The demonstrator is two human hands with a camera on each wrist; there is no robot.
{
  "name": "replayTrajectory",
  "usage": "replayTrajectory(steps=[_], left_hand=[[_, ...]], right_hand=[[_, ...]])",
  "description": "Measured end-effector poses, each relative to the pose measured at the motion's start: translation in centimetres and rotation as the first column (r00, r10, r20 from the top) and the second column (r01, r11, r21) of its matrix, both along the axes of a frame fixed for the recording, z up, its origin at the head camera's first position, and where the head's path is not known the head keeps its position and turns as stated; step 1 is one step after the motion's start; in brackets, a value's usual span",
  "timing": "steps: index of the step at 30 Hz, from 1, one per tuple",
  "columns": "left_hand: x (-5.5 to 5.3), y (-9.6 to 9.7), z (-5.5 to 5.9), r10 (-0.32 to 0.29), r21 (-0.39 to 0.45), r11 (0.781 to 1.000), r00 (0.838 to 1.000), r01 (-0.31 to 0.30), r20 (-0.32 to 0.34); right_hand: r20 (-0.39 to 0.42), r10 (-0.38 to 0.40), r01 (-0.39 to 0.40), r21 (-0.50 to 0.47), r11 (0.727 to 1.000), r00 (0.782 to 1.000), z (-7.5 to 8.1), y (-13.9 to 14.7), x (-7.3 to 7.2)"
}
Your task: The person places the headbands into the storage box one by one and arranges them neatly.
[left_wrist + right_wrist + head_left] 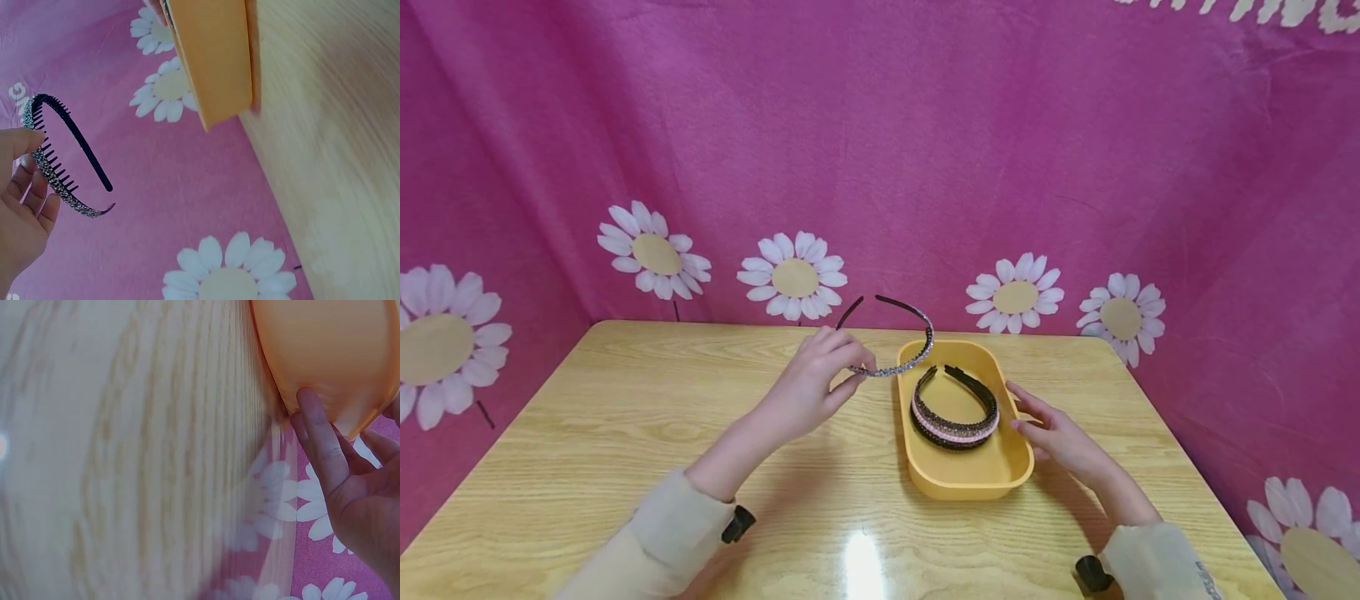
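Between its thumb and fingers my left hand [815,377] pinches a sparkly silver headband [901,370] with dark tips. The headband is held up at the left of a yellow plastic box [973,492], overlapping its rim in the head view. Small dark comb teeth line its inside in the left wrist view, where the left hand [22,206] grips the glittery band. Inside the box lie several stacked headbands [955,429], dark and glittery with a pink one among them. My right hand [1063,442] touches the box's right side, its fingers [324,434] extended along the outer wall.
The box stands on a light wooden table [700,400], right of the middle. Behind and beside the table hangs a pink cloth [880,167] printed with white daisies. Both sleeves [662,533] carry a small dark clip at the wrist.
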State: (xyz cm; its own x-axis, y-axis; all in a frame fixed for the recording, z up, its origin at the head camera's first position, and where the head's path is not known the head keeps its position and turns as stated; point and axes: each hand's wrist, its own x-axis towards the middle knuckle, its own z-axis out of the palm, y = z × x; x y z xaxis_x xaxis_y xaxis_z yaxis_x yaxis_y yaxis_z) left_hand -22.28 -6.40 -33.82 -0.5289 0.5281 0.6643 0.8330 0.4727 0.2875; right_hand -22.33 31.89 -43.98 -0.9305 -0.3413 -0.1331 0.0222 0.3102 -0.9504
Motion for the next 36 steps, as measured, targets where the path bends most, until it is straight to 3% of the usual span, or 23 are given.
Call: replayTrajectory(steps=[9,22,36], left_hand=[[-0.6,2.3,-1.2,-0.063,-0.016,0.998,0.997,0.062,-0.032],[-1.2,5.6,-2.8,-0.11,-0.056,0.992,0.994,0.11,0.006],[-2.2,8.2,-5.4,-0.086,-0.148,0.984,0.989,0.104,0.12]], right_hand=[[0.008,0.012,-0.012,-0.021,1.0,1.0,0.2,-0.1,0.2],[0.003,0.017,-0.017,-0.03,0.999,1.0,0.1,-0.2,0.0],[-0.002,0.011,-0.011,-0.019,1.0,1.0,0.2,-0.1,0.2]])
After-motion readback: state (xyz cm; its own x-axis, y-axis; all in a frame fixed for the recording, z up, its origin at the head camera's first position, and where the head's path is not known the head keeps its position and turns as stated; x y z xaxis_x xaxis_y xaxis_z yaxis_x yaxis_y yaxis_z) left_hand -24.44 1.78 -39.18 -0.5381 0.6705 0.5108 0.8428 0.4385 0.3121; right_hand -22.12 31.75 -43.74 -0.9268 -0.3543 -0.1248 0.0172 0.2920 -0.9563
